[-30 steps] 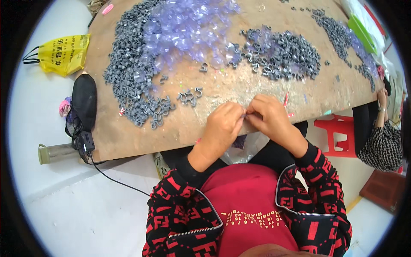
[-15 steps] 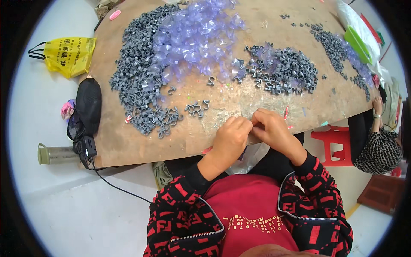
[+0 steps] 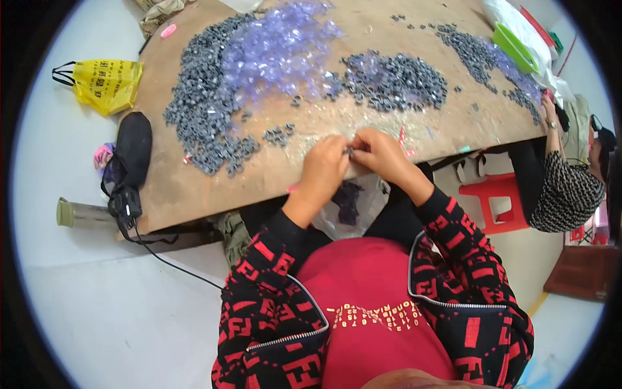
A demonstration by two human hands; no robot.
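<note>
Well, both hands are up at the near edge of the table [image 3: 194, 194], fingertips almost meeting, and there between them sits one small dark piece [image 3: 349, 151]. The left hand [image 3: 326, 165] has thumb and fingers drawn in narrow on its side of it; the right hand [image 3: 379, 154] pinches from the other, forefinger bent over. So what could spoil this? A slip looks the likeliest trouble, I'd say: the piece is tiny, the grip is all fingertips, and a push slightly off line could flick it loose. Lose it at this spot and it might skip over the edge toward the clear plastic bag [image 3: 374, 204] above the lap, where the dark contents [image 3: 348, 202] would make it hard to pick out. Press too hard, and a thin little part like that could bend or crack. And watch the left wrist: a careless sweep that way could scatter the loose grey clips [image 3: 278, 135] lying just off the big grey pile [image 3: 201, 104]. As for looks, the held piece shows dark grey, mostly covered by fingers, so its full outline I cannot tell. In colour it comes close to the curled, hook-like bits in the middle heap [image 3: 402, 84], while translucent violet pieces [image 3: 278, 52] glint against the big pile's right side.
</note>
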